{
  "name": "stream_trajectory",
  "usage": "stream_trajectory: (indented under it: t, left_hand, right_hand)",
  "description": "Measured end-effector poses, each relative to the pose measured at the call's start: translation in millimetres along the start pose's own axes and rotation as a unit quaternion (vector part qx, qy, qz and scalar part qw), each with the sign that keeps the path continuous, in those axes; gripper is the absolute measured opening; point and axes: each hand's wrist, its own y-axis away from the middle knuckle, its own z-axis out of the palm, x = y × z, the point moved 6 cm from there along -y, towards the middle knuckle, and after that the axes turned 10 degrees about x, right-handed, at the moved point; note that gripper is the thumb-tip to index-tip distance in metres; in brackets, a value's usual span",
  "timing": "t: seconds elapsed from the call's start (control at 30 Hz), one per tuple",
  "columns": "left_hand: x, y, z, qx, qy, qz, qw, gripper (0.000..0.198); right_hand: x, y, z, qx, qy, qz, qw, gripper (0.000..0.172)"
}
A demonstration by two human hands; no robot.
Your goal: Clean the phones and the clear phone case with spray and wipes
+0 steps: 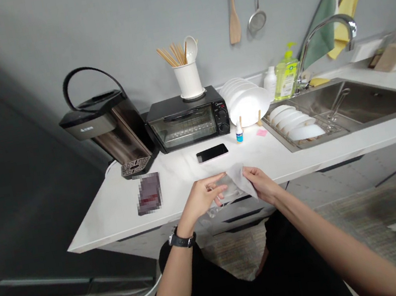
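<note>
My left hand (208,193), with a black-strapped watch on its wrist, is closed on a clear, see-through object (230,188) just in front of the counter's front edge. Its exact kind cannot be made out. Between the thumb and fingers of my right hand (261,182) is a thin light-grey cloth (241,180), which hangs against the clear object and covers part of it. Beyond my hands a phone (212,153) lies with its dark screen up. A small white bottle with a blue label (239,134) stands to its right, near a pink slip (262,132).
The white counter (114,216) carries a blurred-out dark item (148,193), a water dispenser (110,127) and a toaster oven (189,121) with a utensil pot (188,81) on top. Racked white plates (248,107) and a sink (373,96) with bowls (293,121) are on the right.
</note>
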Motion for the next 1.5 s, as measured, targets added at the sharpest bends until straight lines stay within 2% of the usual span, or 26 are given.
stream_trajectory:
  t: [0.07,0.17,0.27,0.37,0.47,0.63,0.73,0.87,0.97,1.03,1.1,1.17,1.23,1.3,1.37,1.47,1.5]
  left_hand:
    - [0,-1,-2.8,0.020,-0.004,0.002,1.000,0.058]
    - [0,-2,-2.5,0.017,-0.010,0.005,1.000,0.057]
    - [0,-4,0.1,0.004,-0.012,0.002,1.000,0.057]
    - [1,-7,-6.8,0.048,-0.002,0.006,0.999,0.052]
    - [-5,-10,-15.2,0.075,0.079,-0.017,0.994,0.046]
    - [-26,-13,-18.4,0.118,0.208,-0.063,0.969,0.053]
    - [-30,-15,-13.4,0.126,0.222,-0.056,0.965,0.052]
    - [-25,-20,-12.2,0.150,0.206,0.001,0.967,0.050]
    - [-25,-24,-11.6,0.189,0.136,0.049,0.971,0.043]
    - [-30,-26,-5.5,0.186,0.082,0.065,0.977,0.037]
    - [-35,-28,2.9,0.159,0.025,0.079,0.984,0.033]
    - [-39,-28,7.7,0.138,-0.050,0.094,0.985,0.025]
    - [-43,-27,6.3,0.138,-0.109,0.102,0.979,0.017]
    - [-47,-27,1.4,0.152,-0.128,0.104,0.975,0.009]
    - [-49,-28,-1.0,0.157,-0.126,0.103,0.974,0.008]
    - [-52,-30,2.3,0.144,-0.121,0.095,0.978,0.021]
    - [-53,-30,3.9,0.139,-0.106,0.094,0.980,0.021]
  right_hand:
    - [-5,3,2,-0.008,0.001,-0.003,1.000,0.039]
    - [-11,6,5,-0.028,0.010,0.001,1.000,0.045]
    - [-9,2,1,-0.006,0.011,-0.002,1.000,0.043]
    - [-6,-5,-6,0.014,0.001,-0.010,1.000,0.046]
    - [-8,-9,-15,0.028,-0.011,-0.020,0.999,0.049]
    - [-11,-5,-18,0.028,0.011,-0.039,0.999,0.049]
    - [-13,-9,-18,0.063,0.035,-0.084,0.994,0.047]
    - [-33,-18,-32,0.157,0.041,-0.172,0.972,0.049]
    - [-51,-18,-40,0.198,0.104,-0.248,0.943,0.049]
    - [-57,-13,-27,0.169,0.239,-0.320,0.901,0.043]
    - [-47,-4,0,0.102,0.398,-0.385,0.827,0.038]
    - [-25,8,30,0.025,0.509,-0.423,0.750,0.035]
    - [-2,19,55,-0.050,0.575,-0.449,0.682,0.036]
    - [13,26,69,-0.108,0.610,-0.468,0.630,0.042]
    - [12,24,66,-0.086,0.631,-0.467,0.613,0.051]
    - [-1,15,46,0.045,0.640,-0.439,0.629,0.070]
    - [-1,15,44,0.053,0.641,-0.437,0.629,0.078]
